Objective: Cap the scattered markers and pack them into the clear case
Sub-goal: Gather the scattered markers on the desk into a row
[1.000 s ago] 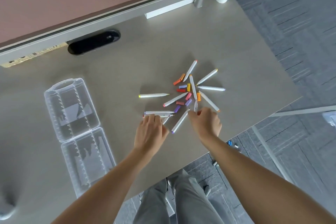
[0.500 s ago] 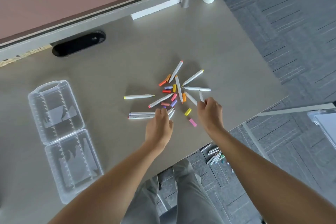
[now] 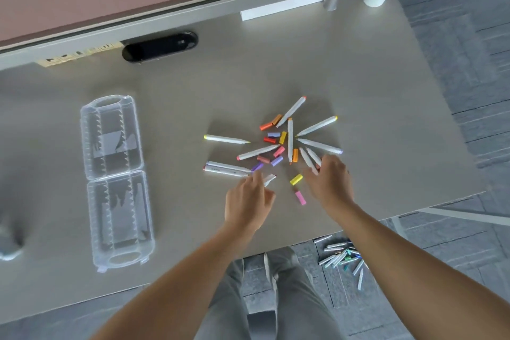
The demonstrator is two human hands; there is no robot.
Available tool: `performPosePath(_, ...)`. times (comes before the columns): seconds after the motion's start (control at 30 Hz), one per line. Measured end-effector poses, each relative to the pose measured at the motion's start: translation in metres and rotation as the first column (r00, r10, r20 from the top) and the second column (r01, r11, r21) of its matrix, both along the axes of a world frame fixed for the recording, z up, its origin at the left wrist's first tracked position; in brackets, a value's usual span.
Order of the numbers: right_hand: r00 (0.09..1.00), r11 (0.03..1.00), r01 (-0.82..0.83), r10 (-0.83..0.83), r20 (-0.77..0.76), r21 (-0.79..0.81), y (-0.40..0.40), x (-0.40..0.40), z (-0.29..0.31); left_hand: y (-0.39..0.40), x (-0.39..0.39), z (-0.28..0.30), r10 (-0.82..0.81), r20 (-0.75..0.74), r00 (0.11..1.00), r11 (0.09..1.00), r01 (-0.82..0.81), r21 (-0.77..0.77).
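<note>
Since a second ago, a yellow cap (image 3: 296,179) and a pink cap (image 3: 300,197) lie apart nearer the table edge. The left hand (image 3: 248,201) seemingly pinches a marker (image 3: 269,179); the right hand (image 3: 329,181) grips two markers (image 3: 310,160). Nothing is capped, and the case (image 3: 117,179) on the left lies open, holding nothing.
</note>
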State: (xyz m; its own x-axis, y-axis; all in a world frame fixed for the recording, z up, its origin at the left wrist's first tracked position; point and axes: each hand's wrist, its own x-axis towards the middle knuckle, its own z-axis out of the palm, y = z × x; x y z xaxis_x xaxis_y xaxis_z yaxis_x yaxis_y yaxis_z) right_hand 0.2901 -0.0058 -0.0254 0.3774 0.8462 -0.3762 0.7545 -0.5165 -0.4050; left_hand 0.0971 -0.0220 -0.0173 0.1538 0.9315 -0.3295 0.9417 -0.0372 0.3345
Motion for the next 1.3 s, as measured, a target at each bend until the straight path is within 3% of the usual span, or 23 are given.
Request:
performPosePath(0.17,0.999,0.999,-0.033,0.033,0.023,0.011,-0.005,-0.008,0.010,-0.007,-0.022,0.005,0.110,-0.008,0.994,0.994,-0.110,0.018)
performPosePath(0.5,0.987,0.987,-0.156,0.158,-0.026,0.042,-0.003,-0.039,0.014,0.015,-0.078,-0.001,0.064,-0.066,0.996,0.993,-0.057,0.103)
performPosePath(0.83,0.985,0.996,0.002,0.015,-0.170,0.094,0.000,-0.052,0.010,0.024,-0.084,-0.012,-0.063,-0.171,0.983,0.997,0.070,0.033)
performPosePath(1.03,0.981,0.996,0.064,-0.053,-0.184,0.055,0.000,-0.057,0.015,0.013,-0.087,-0.010,-0.174,-0.071,0.982,0.982,0.178,0.062)
performPosePath(1.3,0.975,0.987,0.161,-0.161,-0.152,-0.012,0.000,-0.055,0.024,0.025,-0.084,-0.002,-0.088,0.032,0.996,0.995,0.087,0.055)
